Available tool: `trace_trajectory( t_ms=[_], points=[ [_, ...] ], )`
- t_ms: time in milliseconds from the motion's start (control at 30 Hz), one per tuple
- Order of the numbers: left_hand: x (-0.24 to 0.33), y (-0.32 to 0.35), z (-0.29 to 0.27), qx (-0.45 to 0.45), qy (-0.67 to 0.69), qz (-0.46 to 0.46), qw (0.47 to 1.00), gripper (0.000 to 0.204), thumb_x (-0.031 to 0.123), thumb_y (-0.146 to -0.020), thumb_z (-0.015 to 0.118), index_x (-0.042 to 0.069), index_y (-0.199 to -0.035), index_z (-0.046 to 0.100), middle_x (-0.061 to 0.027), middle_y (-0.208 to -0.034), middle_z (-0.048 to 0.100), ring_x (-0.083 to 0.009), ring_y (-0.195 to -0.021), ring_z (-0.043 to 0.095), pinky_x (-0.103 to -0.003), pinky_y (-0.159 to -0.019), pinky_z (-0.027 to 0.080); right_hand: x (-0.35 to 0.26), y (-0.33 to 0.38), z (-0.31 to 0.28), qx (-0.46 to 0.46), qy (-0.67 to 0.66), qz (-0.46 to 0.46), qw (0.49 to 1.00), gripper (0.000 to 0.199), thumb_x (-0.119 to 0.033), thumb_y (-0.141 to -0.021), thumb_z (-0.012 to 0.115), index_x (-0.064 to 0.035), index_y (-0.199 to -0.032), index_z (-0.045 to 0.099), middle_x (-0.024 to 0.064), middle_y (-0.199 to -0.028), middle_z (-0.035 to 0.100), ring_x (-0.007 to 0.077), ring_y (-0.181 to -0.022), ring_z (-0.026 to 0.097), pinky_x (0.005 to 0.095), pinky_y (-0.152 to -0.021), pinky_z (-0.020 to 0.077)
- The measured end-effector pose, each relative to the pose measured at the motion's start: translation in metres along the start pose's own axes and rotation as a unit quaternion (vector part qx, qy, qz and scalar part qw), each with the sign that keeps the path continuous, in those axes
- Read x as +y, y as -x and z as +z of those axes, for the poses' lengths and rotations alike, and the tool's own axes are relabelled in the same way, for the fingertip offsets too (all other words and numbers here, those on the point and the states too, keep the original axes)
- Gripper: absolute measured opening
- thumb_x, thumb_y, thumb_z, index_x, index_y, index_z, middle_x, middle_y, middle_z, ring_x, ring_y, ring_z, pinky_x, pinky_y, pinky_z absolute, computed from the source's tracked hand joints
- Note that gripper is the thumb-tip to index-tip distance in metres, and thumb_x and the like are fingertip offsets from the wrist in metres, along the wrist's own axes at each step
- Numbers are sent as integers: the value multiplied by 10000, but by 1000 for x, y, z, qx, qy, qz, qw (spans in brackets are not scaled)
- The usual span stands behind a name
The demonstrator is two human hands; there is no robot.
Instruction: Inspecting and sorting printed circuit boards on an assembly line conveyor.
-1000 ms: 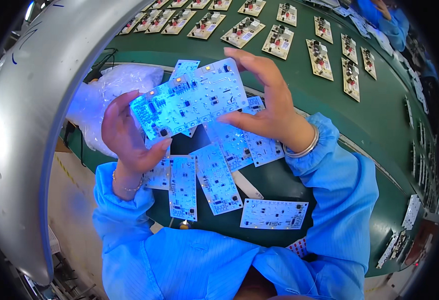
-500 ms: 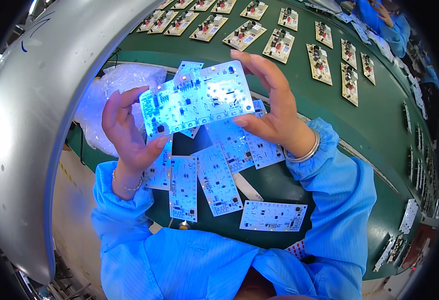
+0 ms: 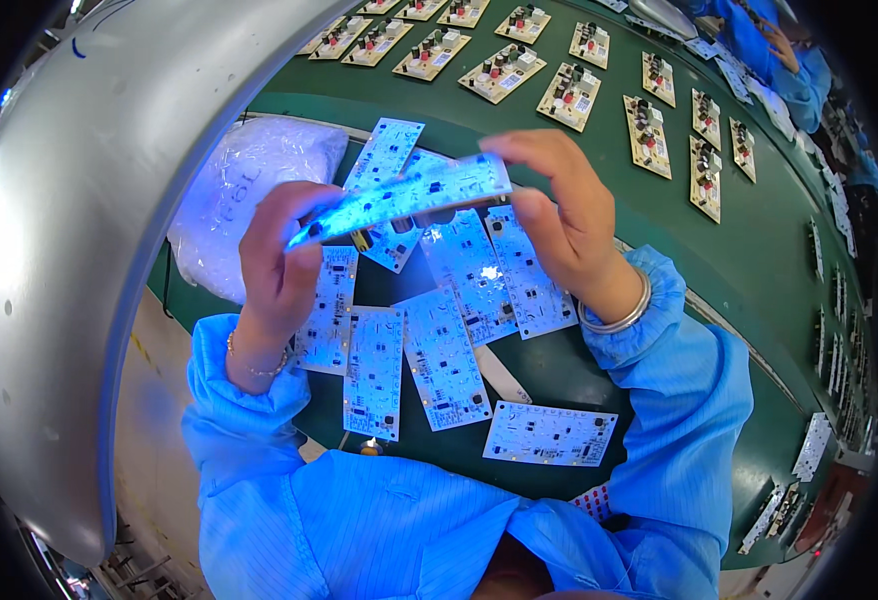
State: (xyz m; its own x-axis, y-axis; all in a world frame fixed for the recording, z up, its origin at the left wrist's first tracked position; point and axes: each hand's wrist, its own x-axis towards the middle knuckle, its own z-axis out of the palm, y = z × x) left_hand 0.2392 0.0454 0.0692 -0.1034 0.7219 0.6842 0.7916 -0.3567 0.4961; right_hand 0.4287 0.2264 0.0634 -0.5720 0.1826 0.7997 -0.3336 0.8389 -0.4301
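Fingers (image 3: 539,152) holding circuit board (image 3: 409,197), tilted, blue-lit

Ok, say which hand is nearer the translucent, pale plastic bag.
Left: the left hand overlaps the lower right of the bag in view; the right hand is farther right, at the opposite end of the blue-lit rectangular circuit board.

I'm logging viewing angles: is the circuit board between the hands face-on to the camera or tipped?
Tipped: the circuit board shows as a narrow strip, with components visible below.
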Motion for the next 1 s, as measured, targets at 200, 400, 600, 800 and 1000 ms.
trace_trajectory(
  t_ms=[200,400,600,800,1000],
  points=[
    [18,-4,4,-53,381,-423,821,561,472,-869,301,-33,-942,533,-136,-626,590,-97,-395,427,-219,-384,356,-20,-1,4,21,-145,228,963,168,-147,-848,458,-3,-863,543,34,-700,543,88,-613,474,207,-580,382],
    [18,-3,7,-73,628,-417,653,595,491,-858,282,-46,-956,520,-122,-514,516,-132,-311,393,-226,-297,332,-23,-6,-3,10,-440,418,795,171,-180,-841,454,-38,-764,511,32,-675,528,81,-567,451,204,-545,371],
    [-1,0,11,-94,748,-441,488,527,459,-861,301,-4,-973,528,-117,-530,517,-114,-314,374,-229,-276,301,-49,-10,-6,-47,-567,437,696,188,-207,-849,440,-26,-829,486,57,-701,541,109,-588,476,225,-556,390],
    [5,1,16,67,650,-578,489,391,345,-852,389,12,-1006,526,-142,-771,594,-122,-434,484,-217,-278,308,-79,-14,-17,-198,-573,373,703,366,-237,-829,494,19,-1075,409,127,-829,549,121,-671,500,228,-601,406],
    [0,6,15,94,512,-602,605,377,262,-859,378,71,-1180,426,-123,-1067,539,-245,-892,562,-300,-551,502,-91,-12,-21,-234,-606,356,672,502,-215,-819,514,16,-1207,295,137,-867,541,124,-731,499,214,-631,398]
  ],
)
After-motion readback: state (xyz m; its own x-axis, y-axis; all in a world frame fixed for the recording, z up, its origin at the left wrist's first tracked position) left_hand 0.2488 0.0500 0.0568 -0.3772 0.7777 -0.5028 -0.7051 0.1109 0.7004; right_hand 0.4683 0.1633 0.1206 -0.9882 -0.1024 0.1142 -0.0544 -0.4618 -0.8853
